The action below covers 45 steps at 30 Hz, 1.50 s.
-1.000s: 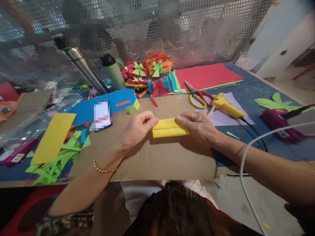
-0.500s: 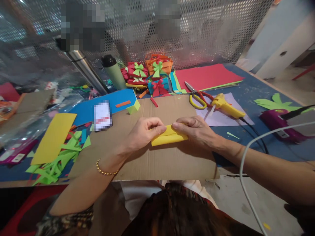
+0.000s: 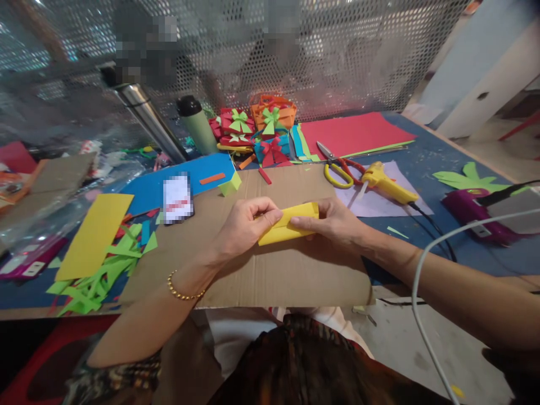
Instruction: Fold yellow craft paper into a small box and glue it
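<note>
Between my hands is a folded piece of yellow paper [image 3: 291,232], held just above a brown cardboard sheet [image 3: 236,281]. My left hand [image 3: 248,224] pinches its left end, with the thumb on top near the fold. At the other end my right hand [image 3: 331,220] grips it, the thumb lying across the front layer and the fingers mostly hidden behind. A small light-green folded paper piece [image 3: 230,184] and a red strip [image 3: 265,176] rest on the cardboard beyond my hands.
Scissors [image 3: 337,169] and a yellow glue gun [image 3: 388,184] lie on lilac paper at the right. Small paper baskets with bows [image 3: 272,121] stand at the back, beside red sheets [image 3: 358,134]. Green scraps [image 3: 122,264], a yellow sheet [image 3: 95,236] and a phone [image 3: 177,197] are leftward.
My right thumb has slid down and left across the yellow paper. More of its upper right corner now shows above the thumb. My left hand has hardly moved.
</note>
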Available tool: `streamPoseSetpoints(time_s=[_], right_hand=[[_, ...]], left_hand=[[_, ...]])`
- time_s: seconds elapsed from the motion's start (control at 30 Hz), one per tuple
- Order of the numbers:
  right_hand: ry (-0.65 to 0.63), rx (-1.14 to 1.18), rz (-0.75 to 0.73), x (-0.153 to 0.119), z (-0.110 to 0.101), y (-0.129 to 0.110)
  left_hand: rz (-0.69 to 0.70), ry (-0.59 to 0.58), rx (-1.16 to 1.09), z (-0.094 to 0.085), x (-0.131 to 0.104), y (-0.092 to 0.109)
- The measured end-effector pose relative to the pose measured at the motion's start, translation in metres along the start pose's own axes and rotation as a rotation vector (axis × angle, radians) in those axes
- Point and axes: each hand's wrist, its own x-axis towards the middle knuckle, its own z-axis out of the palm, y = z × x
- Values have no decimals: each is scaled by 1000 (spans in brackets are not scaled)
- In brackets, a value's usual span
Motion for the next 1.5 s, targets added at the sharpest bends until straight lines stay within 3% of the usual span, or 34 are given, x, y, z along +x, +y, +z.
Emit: streamPoseSetpoints(time_s=[0.17, 0.33, 0.47, 0.67, 0.93, 1.13, 1.37, 1.5], right_hand=[[3, 118, 10, -3, 4, 3], [-37, 70, 28, -2, 0, 3], [4, -70, -31, 0, -6, 0], [103, -344, -232, -2, -7, -5], [31, -537, -327, -12, 6, -9], [51, -539, -327, -10, 6, -6], [180, -451, -288, -6, -7, -9], [180, -446, -288, -6, -8, -9]], left_hand=[[-7, -24, 0, 3, 0, -1], [-28, -22, -20, 2, 1, -2], [0, 10, 41, -1, 1, 0], [-31, -40, 3, 1, 1, 3], [-151, -174, -150, 6, -2, 1], [-172, -161, -180, 7, -4, 0], [-137, -115, -150, -9, 3, -5], [-136, -117, -98, -13, 4, -4]])
